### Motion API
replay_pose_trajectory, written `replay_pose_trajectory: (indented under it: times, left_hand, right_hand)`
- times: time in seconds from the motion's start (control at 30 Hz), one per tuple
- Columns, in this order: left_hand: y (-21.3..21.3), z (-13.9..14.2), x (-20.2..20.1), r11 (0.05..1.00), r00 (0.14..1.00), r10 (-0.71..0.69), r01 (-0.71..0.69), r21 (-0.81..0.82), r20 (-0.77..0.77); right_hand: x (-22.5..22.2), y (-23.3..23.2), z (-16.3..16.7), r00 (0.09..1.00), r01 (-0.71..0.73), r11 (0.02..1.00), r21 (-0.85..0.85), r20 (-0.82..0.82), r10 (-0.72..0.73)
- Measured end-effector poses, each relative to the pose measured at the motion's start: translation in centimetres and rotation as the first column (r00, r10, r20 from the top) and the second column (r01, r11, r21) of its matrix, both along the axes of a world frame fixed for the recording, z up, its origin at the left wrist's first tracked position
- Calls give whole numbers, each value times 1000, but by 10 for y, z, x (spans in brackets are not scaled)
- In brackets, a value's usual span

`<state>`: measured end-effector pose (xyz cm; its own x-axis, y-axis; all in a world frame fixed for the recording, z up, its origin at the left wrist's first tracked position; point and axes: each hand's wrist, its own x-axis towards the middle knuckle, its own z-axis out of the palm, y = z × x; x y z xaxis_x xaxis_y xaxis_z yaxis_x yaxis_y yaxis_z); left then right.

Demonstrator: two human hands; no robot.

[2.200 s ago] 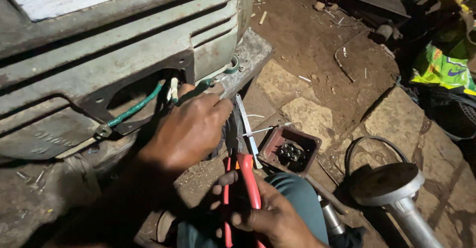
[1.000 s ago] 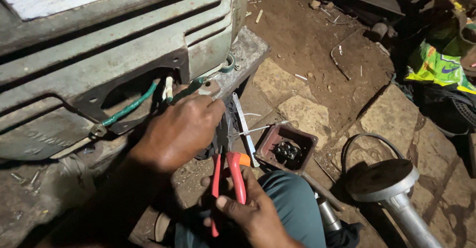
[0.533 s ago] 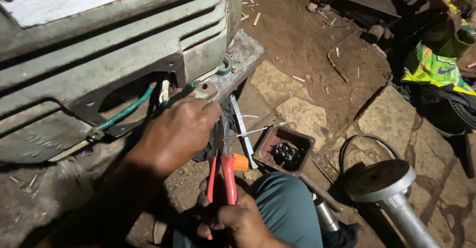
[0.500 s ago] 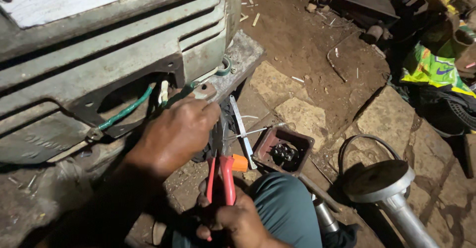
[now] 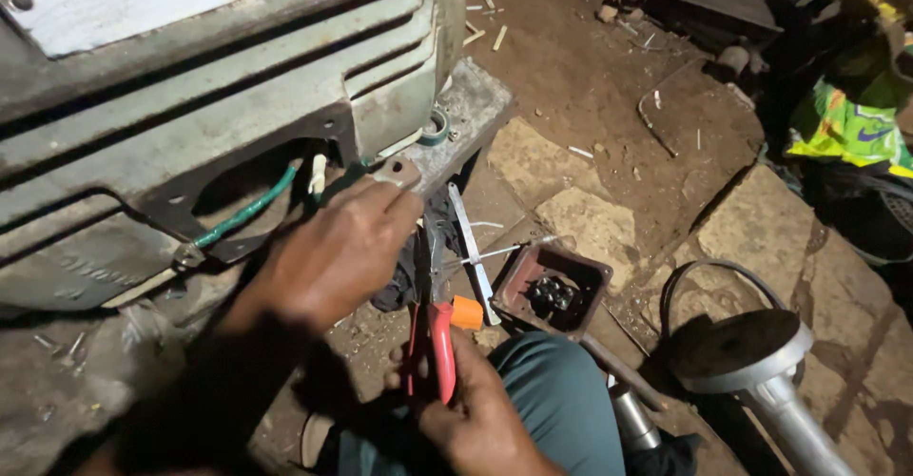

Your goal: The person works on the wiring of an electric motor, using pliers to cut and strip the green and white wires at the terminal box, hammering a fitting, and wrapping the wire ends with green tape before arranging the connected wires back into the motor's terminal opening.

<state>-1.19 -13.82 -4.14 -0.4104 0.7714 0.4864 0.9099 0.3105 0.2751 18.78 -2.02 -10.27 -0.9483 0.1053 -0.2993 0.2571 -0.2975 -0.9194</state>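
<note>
Below your left fingertips (image 5: 395, 205), the red-handled pliers (image 5: 430, 319) point up toward the motor housing (image 5: 219, 86). Your right hand (image 5: 475, 409) closes around their handles, while your left hand (image 5: 333, 248) curls over the pliers' nose beside the green wire (image 5: 242, 214).

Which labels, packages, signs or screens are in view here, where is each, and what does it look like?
Label plate: on top of the grey-green motor housing, top left; pale, roughly rectangular, worn and dirty, a screw at its left corner.
Printed bag or fabric: far right on the ground; crumpled, bright green and yellow with dark markings.
No screens or signs visible.
</note>
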Motion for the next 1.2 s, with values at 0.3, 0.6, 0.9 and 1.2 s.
replay_pose_trajectory:
  times: [0.3,0.6,0.9,1.2]
  left_hand:
    - [4,8,-10,999,951,-32,26,23,307]
    - [3,18,-13,994,862,-30,-29,109,505]
    - [6,41,-5,997,842,80,-73,-35,533]
    - [5,33,1,981,783,158,-53,-189,602]
  right_hand:
    - [26,15,-61,989,-15,996,-88,-147,2]
    - [18,18,-70,992,66,997,-43,-103,-70]
    - [16,32,-60,984,87,996,11,-158,-84]
    - [-28,162,70,929,-46,122,991,-3,370]
